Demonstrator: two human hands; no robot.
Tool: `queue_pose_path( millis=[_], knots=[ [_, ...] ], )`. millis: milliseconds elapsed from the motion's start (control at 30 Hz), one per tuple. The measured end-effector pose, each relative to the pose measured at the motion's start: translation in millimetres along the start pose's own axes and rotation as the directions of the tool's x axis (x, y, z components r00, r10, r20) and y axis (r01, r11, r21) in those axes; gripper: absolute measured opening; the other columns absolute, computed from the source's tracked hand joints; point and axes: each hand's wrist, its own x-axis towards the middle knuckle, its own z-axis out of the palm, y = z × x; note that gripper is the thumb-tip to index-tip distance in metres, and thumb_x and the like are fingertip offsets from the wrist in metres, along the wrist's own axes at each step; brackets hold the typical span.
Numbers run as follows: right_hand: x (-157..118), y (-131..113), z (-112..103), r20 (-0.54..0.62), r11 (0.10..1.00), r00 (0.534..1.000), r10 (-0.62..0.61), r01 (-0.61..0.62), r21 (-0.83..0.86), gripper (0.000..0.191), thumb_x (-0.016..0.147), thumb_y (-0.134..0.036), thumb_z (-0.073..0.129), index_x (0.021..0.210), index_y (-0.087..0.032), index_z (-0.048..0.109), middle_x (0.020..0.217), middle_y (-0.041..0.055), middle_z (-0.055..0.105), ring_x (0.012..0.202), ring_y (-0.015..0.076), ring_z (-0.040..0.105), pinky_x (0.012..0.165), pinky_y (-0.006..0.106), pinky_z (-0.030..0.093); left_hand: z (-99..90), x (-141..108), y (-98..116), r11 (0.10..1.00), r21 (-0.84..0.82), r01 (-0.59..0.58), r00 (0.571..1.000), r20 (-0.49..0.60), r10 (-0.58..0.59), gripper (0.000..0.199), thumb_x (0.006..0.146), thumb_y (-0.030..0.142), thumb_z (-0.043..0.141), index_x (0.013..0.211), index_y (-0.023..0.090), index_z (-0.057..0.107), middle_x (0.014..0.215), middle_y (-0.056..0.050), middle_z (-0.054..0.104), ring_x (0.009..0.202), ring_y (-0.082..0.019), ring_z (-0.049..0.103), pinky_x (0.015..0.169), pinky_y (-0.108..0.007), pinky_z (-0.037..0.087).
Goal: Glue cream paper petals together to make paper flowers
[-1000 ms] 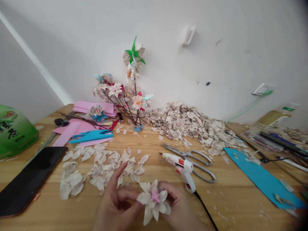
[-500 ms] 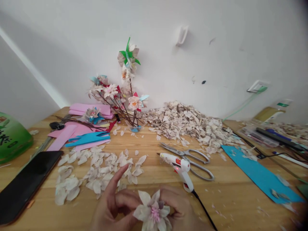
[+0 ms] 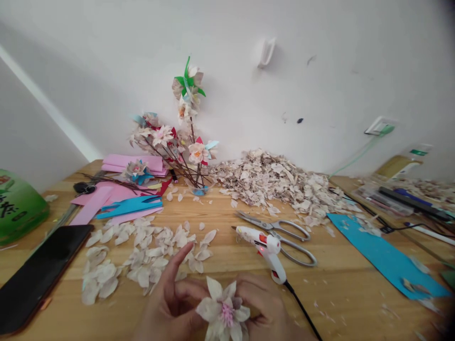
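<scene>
A handmade flower point(image 3: 223, 310) with pale petals and a pink centre is held at the bottom middle, facing up toward me. My left hand point(image 3: 174, 303) pinches it from the left with the index finger raised. From the right, the curled fingers of my right hand point(image 3: 263, 303) grip it; the fingertips are partly behind the petals. Just beyond my right hand lies a white glue gun point(image 3: 266, 246) with a red light, its nozzle pointing left. Loose pale petals point(image 3: 149, 258) are spread out beyond my left hand.
Scissors point(image 3: 280, 232) lie behind the glue gun. A heap of dried petals point(image 3: 270, 180) rests against the wall. Finished flowers point(image 3: 199, 154) stand in a small cup. A phone point(image 3: 39, 274) and green container point(image 3: 21, 208) are left; blue paper point(image 3: 384, 258) lies right.
The flower has risen slightly in view, still between both hands. Otherwise the hands keep nearly the same grip, and the things on the table have not moved.
</scene>
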Motion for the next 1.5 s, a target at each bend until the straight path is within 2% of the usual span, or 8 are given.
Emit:
queue_pose_path(
  millis=[133,300,467,633,933,1133,1300,1500],
  knots=[
    [1.9,3.7,3.6,0.017,0.990,0.994,0.108,-0.109,0.092,0.034,0.079,-0.037,0.060,0.053,-0.020,0.046,0.048,-0.0055,0.049,0.043,0.0084,0.045,0.041,0.018,0.033,-4.8,8.3,-8.6,0.989,-0.125,0.079,0.996,0.055,-0.073,0.108,0.051,0.015,0.081,0.136,0.024,0.016,0.068,0.000,0.071,0.056,-0.016,0.062,0.053,-0.027,0.044],
    [3.5,10.0,-2.5,0.002,0.997,0.998,0.064,-0.064,0.033,0.032,0.082,-0.025,0.052,0.053,-0.021,0.043,0.049,-0.0045,0.049,0.045,0.0098,0.045,0.042,0.020,0.032,-9.9,15.7,11.9,0.995,-0.037,-0.089,0.984,-0.159,0.082,0.081,0.054,0.019,0.079,0.124,0.023,0.038,0.076,-0.003,0.070,0.069,-0.018,0.062,0.047,-0.022,0.046],
    [3.9,22.3,-16.8,0.154,0.995,0.988,0.003,0.012,-0.095,0.020,0.081,-0.009,0.048,0.065,-0.019,0.052,0.068,0.0016,0.060,0.063,0.0140,0.054,0.057,0.022,0.039,-26.9,27.0,49.8,0.951,0.203,-0.233,0.851,-0.431,0.300,0.051,0.062,0.025,0.075,0.107,0.025,0.052,0.085,0.001,0.063,0.073,-0.012,0.059,0.051,-0.017,0.050],
    [5.3,34.3,-21.6,0.354,0.973,0.927,0.121,-0.041,-0.225,0.017,0.077,-0.008,0.051,0.065,-0.019,0.052,0.065,0.0006,0.056,0.061,0.0151,0.051,0.055,0.024,0.035,-44.0,35.8,64.1,0.890,0.286,-0.356,0.754,-0.475,0.454,0.037,0.059,0.033,0.076,0.090,0.026,0.056,0.071,0.006,0.056,0.062,-0.010,0.055,0.049,-0.016,0.051],
    [5.1,43.5,-16.3,0.492,0.971,0.858,0.144,-0.027,-0.237,0.017,0.078,-0.008,0.054,0.066,-0.019,0.060,0.065,-0.0007,0.060,0.060,0.0133,0.054,0.055,0.021,0.036,-53.0,37.4,68.2,0.870,0.419,-0.261,0.781,-0.437,0.446,0.027,0.057,0.037,0.076,0.074,0.021,0.063,0.056,0.008,0.059,0.047,-0.006,0.052,0.046,-0.014,0.044],
    [8.0,41.2,-18.8,0.523,0.978,0.831,0.191,-0.113,-0.177,0.021,0.081,-0.006,0.051,0.081,-0.020,0.067,0.075,0.0014,0.066,0.070,0.0145,0.061,0.064,0.022,0.043,-49.0,35.9,63.0,0.826,0.529,-0.196,0.844,-0.339,0.417,0.021,0.056,0.036,0.075,0.065,0.020,0.065,0.049,0.005,0.058,0.044,-0.011,0.052,0.045,-0.023,0.044],
    [10.2,33.7,-21.2,0.529,0.968,0.815,0.237,-0.151,-0.201,0.022,0.078,-0.005,0.052,0.087,-0.021,0.064,0.081,0.0021,0.066,0.075,0.0171,0.060,0.068,0.027,0.045,-44.5,33.0,50.4,0.451,0.828,-0.333,0.860,0.071,0.505,0.025,0.067,0.023,0.066,0.092,0.026,0.068,0.073,-0.001,0.067,0.076,-0.021,0.062,0.077,-0.033,0.047],
    [10.8,24.0,-35.2,0.548,0.951,0.781,0.300,-0.198,-0.238,0.038,0.069,0.003,0.047,0.096,-0.022,0.056,0.091,0.0024,0.061,0.086,0.0191,0.056,0.077,0.031,0.045,-43.0,38.2,46.2,0.174,0.873,-0.457,0.875,0.405,0.266,0.047,0.075,0.005,0.047,0.113,0.029,0.059,0.103,-0.005,0.067,0.104,-0.023,0.056,0.088,-0.036,0.043]
  ],
)
